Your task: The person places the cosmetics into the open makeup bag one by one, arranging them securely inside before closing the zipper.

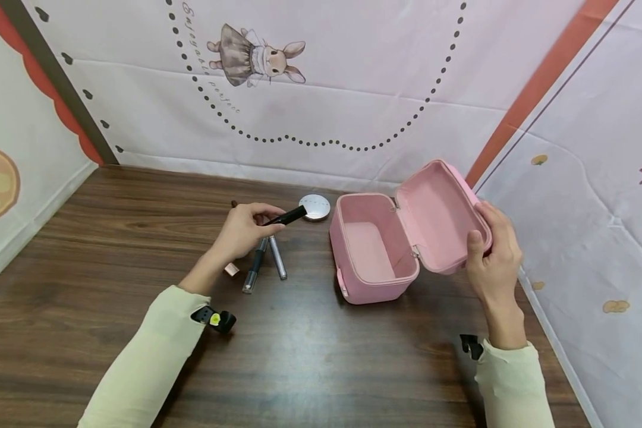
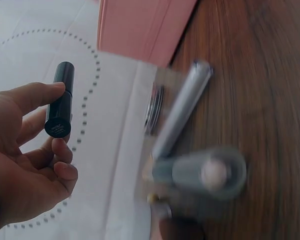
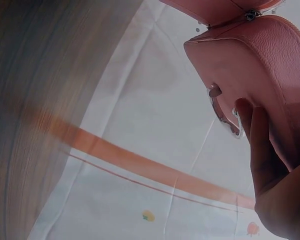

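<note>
My left hand (image 1: 244, 230) pinches a short black cosmetic tube (image 1: 291, 216) between thumb and fingers, raised over the table. In the left wrist view the black tube (image 2: 60, 100) shows a flat round end and a seam partway along. On the right, a pink cosmetic case (image 1: 374, 291) stands with nothing inside that shows. My right hand (image 1: 494, 255) grips the edge of its raised lid (image 1: 433, 214), thumb on the inner side. From the right wrist view, fingers (image 3: 260, 130) lie against the lid's outside, beside the handle (image 3: 222, 112).
A round silver compact (image 1: 314, 207) lies left of the case. Below my left hand are a silver tube (image 1: 278, 258), a dark tube with a clear end (image 1: 254, 270) and a small rose-gold piece (image 1: 232, 270). A printed cloth wall (image 1: 321, 107) borders the wooden table (image 1: 299, 368).
</note>
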A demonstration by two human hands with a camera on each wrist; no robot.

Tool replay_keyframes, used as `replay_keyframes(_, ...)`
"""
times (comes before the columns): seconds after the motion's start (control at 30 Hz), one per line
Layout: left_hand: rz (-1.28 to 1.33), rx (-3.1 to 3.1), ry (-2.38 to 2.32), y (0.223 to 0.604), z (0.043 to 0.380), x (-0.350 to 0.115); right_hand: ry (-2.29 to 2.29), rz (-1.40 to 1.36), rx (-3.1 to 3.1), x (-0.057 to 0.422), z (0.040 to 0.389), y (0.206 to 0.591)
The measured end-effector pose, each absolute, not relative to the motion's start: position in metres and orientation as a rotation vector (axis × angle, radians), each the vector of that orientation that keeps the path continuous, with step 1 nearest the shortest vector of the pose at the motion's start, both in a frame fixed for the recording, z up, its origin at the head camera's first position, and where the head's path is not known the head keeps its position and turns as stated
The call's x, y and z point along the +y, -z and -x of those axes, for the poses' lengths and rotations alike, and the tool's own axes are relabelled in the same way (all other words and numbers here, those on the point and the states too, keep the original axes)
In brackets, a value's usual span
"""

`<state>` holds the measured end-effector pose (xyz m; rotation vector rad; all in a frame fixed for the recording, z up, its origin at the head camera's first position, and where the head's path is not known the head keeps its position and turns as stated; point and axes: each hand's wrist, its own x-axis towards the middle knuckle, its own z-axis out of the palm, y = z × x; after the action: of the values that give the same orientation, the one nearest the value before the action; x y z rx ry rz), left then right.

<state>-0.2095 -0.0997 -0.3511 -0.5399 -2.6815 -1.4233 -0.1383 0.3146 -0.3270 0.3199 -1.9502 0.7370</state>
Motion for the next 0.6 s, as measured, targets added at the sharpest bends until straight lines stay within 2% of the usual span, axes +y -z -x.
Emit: replay_keyframes(0.6,0.713,-2.576,1.512,0.334,0.210,-0.027,-0.770,-0.337,-1.927,0.317,0.141,0.332)
